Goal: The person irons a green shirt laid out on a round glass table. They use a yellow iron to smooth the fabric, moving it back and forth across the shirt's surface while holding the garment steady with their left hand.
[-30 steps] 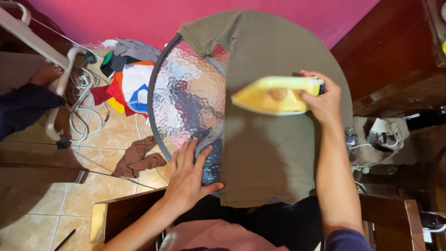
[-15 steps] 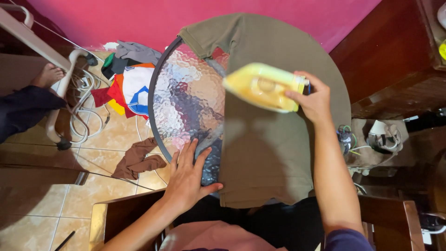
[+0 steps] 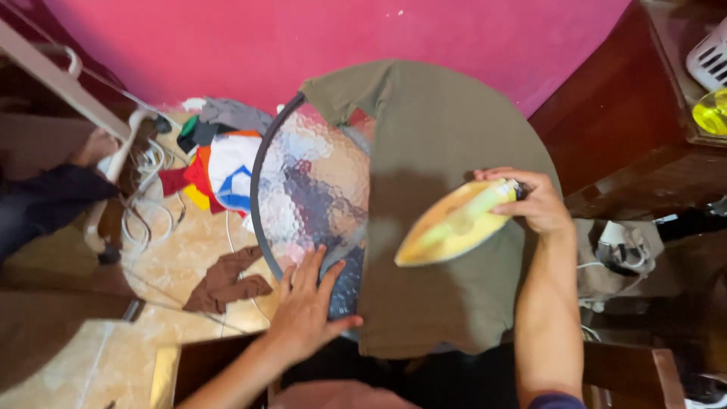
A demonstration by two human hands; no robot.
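Observation:
A folded olive-green shirt (image 3: 443, 136) lies across the right half of a round table with a patterned glass top (image 3: 303, 182). My right hand (image 3: 534, 201) grips the handle of a yellow clothes iron (image 3: 450, 223), which is over the shirt's lower middle with its tip pointing down-left. My left hand (image 3: 310, 299) lies flat with fingers spread on the glass at the shirt's lower left edge, thumb touching the fabric.
A heap of coloured clothes (image 3: 216, 151) and a brown garment (image 3: 223, 276) lie on the tiled floor left of the table. White cables (image 3: 144, 197) and another person's foot (image 3: 95, 144) are further left. Dark wooden furniture (image 3: 644, 129) stands at the right, a pink wall behind.
My right hand has swung the iron from the shirt's upper part down toward me and turned its tip down-left. The left hand has stayed put. The view has tilted slightly.

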